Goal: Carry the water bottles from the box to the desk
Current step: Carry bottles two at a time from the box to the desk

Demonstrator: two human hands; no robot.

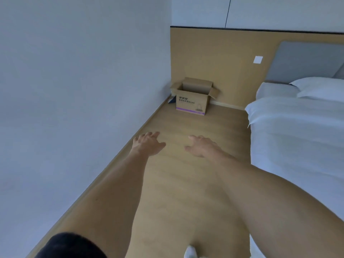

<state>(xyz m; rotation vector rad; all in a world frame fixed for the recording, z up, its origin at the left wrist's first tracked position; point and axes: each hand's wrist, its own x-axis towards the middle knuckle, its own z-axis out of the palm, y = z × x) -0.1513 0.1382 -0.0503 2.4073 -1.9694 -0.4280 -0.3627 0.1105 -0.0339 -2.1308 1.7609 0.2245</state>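
Note:
An open cardboard box (193, 101) with printed text and a purple stripe stands on the wooden floor in the far corner, its flaps up. Its inside is hidden from here, and no water bottles or desk are in view. Both my arms stretch forward over the floor, well short of the box. My left hand (149, 144) has spread fingers and holds nothing. My right hand (201, 147) is also empty, fingers relaxed and pointing left.
A bed (297, 138) with white sheets and a pillow (322, 86) fills the right side. A grey wall (74, 90) runs along the left. A wooden panel (214, 58) with a white switch (258, 59) backs the box. A dark object (171, 100) lies left of the box.

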